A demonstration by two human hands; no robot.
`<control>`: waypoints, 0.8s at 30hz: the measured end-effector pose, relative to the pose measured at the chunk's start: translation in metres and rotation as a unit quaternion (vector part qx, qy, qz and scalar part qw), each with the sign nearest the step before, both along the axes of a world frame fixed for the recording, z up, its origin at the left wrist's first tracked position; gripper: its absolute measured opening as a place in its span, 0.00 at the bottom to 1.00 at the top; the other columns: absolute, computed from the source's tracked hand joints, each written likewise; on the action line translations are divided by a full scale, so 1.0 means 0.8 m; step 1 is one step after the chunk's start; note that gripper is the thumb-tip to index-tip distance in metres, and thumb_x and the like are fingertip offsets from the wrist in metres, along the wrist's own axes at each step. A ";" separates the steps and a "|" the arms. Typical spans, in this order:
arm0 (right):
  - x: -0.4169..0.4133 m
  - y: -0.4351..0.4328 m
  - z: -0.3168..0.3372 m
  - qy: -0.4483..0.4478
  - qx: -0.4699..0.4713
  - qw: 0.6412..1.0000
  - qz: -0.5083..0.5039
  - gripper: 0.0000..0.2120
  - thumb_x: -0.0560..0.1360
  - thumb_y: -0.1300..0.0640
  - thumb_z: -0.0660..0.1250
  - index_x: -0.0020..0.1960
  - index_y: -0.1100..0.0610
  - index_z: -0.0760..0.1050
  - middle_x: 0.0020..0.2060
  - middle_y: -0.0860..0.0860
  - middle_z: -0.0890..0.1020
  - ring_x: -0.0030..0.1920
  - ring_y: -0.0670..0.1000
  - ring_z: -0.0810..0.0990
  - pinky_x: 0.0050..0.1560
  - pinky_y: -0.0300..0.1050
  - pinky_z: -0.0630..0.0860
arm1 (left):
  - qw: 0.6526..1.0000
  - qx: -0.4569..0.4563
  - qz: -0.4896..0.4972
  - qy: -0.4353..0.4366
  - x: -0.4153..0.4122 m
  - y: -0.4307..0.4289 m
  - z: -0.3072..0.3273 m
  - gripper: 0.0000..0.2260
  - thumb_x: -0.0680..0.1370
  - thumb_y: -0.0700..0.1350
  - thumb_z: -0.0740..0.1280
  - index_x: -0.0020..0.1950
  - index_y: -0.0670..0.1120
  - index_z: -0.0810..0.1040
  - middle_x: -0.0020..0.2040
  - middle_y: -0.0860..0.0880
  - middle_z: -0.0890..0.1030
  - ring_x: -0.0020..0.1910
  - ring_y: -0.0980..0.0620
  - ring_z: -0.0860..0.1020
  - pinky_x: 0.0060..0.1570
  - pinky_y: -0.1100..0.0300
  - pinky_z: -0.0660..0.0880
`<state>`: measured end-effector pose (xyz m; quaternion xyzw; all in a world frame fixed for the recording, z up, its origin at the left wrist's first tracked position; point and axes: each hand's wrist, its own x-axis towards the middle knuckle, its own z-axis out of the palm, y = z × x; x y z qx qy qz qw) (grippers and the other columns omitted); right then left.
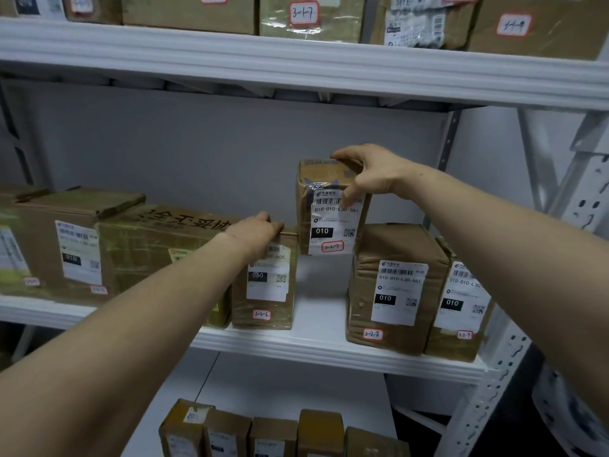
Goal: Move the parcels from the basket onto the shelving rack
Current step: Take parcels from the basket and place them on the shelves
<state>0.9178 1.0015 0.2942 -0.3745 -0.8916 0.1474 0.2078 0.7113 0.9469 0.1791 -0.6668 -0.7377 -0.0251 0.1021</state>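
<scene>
Above the shelf (318, 313) gap, parcel (329, 225) gripped by right hand (369, 173); neighbour (267, 291) held clear by left hand (253, 230), keeping room.

Creased brown cardboard parcels (333, 206) under glossy tape, white paper labels (398, 291), matt white-painted metal rack (296, 344).
</scene>
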 end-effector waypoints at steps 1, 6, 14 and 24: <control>0.001 0.000 -0.001 0.004 -0.004 1.000 -0.003 0.40 0.65 0.63 0.76 0.74 0.56 0.63 0.65 0.52 0.73 0.62 0.51 0.72 0.56 0.42 0.72 | 1.000 0.002 0.001 -0.001 0.000 0.000 0.000 0.31 0.76 0.36 0.66 0.77 0.50 0.60 0.68 0.43 0.66 0.65 0.43 0.71 0.62 0.52 0.71; 0.005 -0.001 -0.006 0.022 -0.028 0.999 -0.010 0.38 0.66 0.64 0.76 0.71 0.55 0.64 0.57 0.49 0.73 0.54 0.49 0.73 0.47 0.39 0.72 | 1.000 0.008 0.001 -0.001 -0.001 0.001 -0.001 0.29 0.76 0.36 0.67 0.75 0.48 0.62 0.66 0.43 0.68 0.63 0.43 0.71 0.62 0.52 0.71; 0.004 0.011 -0.036 -0.030 -0.048 0.997 -0.052 0.35 0.65 0.59 0.78 0.68 0.56 0.67 0.54 0.49 0.76 0.51 0.49 0.75 0.48 0.40 0.70 | 1.000 0.019 0.003 -0.002 -0.001 0.006 -0.003 0.27 0.75 0.34 0.66 0.73 0.46 0.64 0.65 0.42 0.69 0.62 0.42 0.72 0.62 0.52 0.71; -0.014 0.030 -0.102 -0.180 0.043 0.979 -0.086 0.30 0.64 0.44 0.76 0.64 0.49 0.72 0.57 0.48 0.78 0.61 0.53 0.73 0.66 0.52 0.56 | 0.999 0.028 -0.007 -0.022 -0.003 0.009 -0.004 0.27 0.75 0.34 0.66 0.72 0.46 0.65 0.64 0.43 0.70 0.62 0.43 0.72 0.62 0.52 0.70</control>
